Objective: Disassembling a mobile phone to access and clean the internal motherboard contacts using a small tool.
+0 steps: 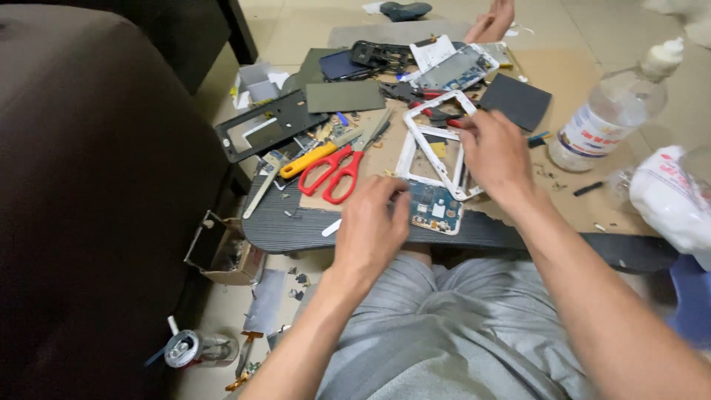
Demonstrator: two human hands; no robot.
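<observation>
White plastic frame (437,144) is lying across the cardboard sheet (563,200) on the dark board (296,226), tilted, its near end just beside the blue circuit board (435,208). I am seeing the right hand (498,157) reaching forward, palm down, wrist bent slightly inward, fingers curled onto the right rail of the frame; the grip looks like a light pinch, though the fingertips are hidden behind the knuckles. The left hand (372,226) is hanging lower, back of hand toward the camera, fingers loosely bent and resting at the left edge of the circuit board; I cannot tell whether it is actually gripping anything. Both forearms are extending from the lap, the right one crossing the board's near edge.

Red-handled scissors (337,170) are lying left of the left hand, with a yellow-handled tool (307,160) just beside them. A clear bottle (611,111) is standing well off to the right, near a white bag (670,200). A dark plate (266,127) is sitting at the far left.
</observation>
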